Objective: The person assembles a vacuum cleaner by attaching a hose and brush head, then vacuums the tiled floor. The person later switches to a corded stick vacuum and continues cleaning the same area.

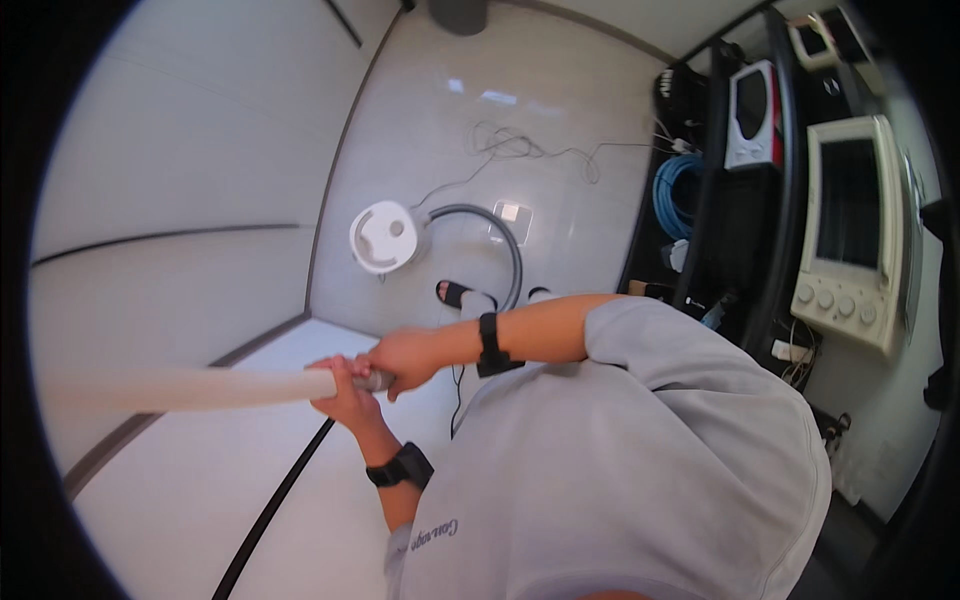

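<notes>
A long white tube [247, 388] runs leftward from my hands, its far end blurred. My left hand [349, 397] is wrapped around the tube near its closer end. Just beside it, my right hand [409, 360] grips the grey end piece [379, 380] of the tube, with the fingers partly hidden. Both wrists wear black straps. Beyond my hands, a white canister vacuum cleaner [386, 236] stands on the floor. From it a grey flexible hose [506, 236] curves round towards my feet and passes out of sight behind my right forearm.
A thin power cord [514, 146] lies loosely tangled on the tiled floor [420, 135], reaching a black shelf unit [765, 292] on the right. The shelves hold a cream oven [847, 217], a white-and-red appliance [750, 116] and a blue coil [671, 196]. White panels [187, 172] rise at left.
</notes>
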The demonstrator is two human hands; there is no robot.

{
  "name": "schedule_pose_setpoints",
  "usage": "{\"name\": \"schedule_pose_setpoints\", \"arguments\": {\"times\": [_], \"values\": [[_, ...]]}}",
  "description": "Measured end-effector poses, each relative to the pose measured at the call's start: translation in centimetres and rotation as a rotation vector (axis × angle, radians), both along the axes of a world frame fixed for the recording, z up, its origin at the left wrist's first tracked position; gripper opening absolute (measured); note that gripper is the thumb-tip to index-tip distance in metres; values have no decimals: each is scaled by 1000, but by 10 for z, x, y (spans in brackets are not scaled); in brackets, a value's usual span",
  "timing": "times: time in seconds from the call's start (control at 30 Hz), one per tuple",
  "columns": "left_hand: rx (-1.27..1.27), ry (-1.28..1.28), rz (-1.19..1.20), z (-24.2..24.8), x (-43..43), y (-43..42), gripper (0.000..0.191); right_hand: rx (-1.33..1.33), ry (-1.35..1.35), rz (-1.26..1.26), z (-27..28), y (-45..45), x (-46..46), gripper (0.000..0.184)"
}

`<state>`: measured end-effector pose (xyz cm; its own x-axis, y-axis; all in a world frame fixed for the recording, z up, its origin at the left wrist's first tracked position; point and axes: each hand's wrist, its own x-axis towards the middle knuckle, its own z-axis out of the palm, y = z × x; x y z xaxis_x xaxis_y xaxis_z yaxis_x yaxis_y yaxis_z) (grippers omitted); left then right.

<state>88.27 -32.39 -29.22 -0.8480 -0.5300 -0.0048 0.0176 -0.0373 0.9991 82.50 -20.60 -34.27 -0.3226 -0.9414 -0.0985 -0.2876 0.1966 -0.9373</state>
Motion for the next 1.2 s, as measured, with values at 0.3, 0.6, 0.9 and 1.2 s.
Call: {"name": "schedule_pose_setpoints", "arguments": {"times": [0.3, 0.6, 0.9, 1.2], "values": [[65, 96, -45, 16, -39, -125, 11, 547, -36, -349, -232, 2, -113, 43], [43, 104, -154, -14, -53, -155, 23, 624, 409, -173, -464, -82, -200, 39], [1, -29, -205, -65, -71, -180, 30, 527, 571, -23, -532, -111, -225, 14], [31, -4, -169, -62, -64, -201, 33, 547, 496, -73, -534, -123, -215, 27]]}}
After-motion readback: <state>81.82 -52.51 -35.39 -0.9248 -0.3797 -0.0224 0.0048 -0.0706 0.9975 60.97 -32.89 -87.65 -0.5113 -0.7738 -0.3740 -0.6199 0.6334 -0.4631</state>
